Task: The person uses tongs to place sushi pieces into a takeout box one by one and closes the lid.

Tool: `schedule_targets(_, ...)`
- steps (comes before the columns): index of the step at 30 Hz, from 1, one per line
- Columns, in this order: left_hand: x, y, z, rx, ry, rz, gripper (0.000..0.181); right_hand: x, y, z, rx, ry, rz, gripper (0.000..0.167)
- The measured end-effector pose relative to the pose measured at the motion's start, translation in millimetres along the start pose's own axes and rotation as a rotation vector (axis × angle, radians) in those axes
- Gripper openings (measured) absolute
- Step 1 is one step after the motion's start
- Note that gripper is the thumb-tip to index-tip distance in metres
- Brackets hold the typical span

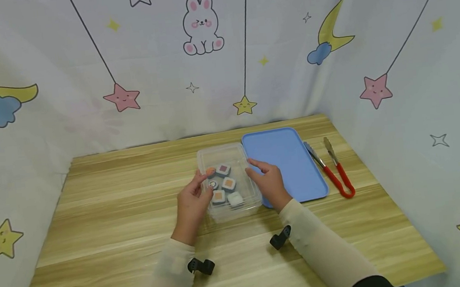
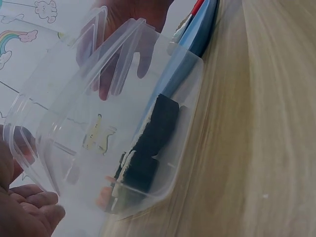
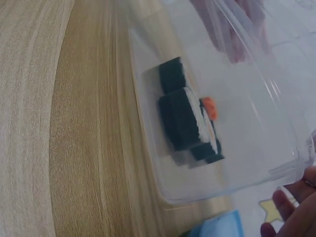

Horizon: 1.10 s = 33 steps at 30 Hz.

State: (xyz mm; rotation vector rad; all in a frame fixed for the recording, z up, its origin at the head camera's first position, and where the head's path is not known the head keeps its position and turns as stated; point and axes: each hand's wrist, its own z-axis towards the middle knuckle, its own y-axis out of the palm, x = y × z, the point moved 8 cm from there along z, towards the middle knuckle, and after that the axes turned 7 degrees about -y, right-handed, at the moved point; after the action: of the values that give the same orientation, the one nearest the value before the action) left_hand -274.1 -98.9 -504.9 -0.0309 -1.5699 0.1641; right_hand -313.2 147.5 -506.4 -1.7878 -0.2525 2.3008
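A clear plastic box [image 1: 237,214] stands on the table with several sushi roll pieces [image 1: 229,184] inside, dark-wrapped with white rice and orange, dark red or pale centres. Over it is a clear lid [image 1: 224,151]; in the left wrist view its rim looks apart from the box's rim. My left hand [image 1: 190,207] pinches the lid's left edge between thumb and fingers. At the opposite edge, my right hand [image 1: 272,185] pinches the lid too. From the right wrist, dark sushi sides [image 3: 180,121] show through the box wall.
Right of the box lies a blue tray [image 1: 284,166], close against it. Red-handled tongs [image 1: 343,181] lie spread beside the tray's right edge. The wooden table [image 1: 116,210] meets a printed curtain [image 1: 164,66] at the back.
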Motion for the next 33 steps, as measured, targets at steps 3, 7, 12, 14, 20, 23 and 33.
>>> schedule_targets(3,-2.1,0.6,-0.8,0.004,0.012,0.04,0.039,-1.1,0.8,-0.3,0.001,-0.008,-0.011,0.042)
schedule_targets(7,-4.9,1.4,-1.7,0.006,0.02,0.071,0.04,1.6,1.6,0.0,-0.007,-0.007,-0.008,0.043)
schedule_targets(12,-8.1,3.6,-3.0,0.008,0.025,0.127,0.04,7.8,0.7,-0.3,-0.007,0.01,-0.024,0.044)
schedule_targets(14,-9.4,4.8,-3.7,0.005,0.028,0.134,0.04,9.2,0.3,-0.8,-0.004,0.011,-0.034,0.044)
schedule_targets(20,-9.4,6.0,-5.5,0.014,0.058,0.149,0.037,10.9,0.2,-3.4,0.0,0.017,-0.033,0.044)
schedule_targets(23,-8.5,5.4,-6.8,0.028,0.079,0.172,0.035,11.8,0.0,-4.1,0.006,0.018,-0.037,0.044)
schedule_targets(33,-5.6,4.3,-9.8,0.043,0.088,0.195,0.033,12.1,0.1,-5.6,0.041,-0.023,-0.043,0.041)
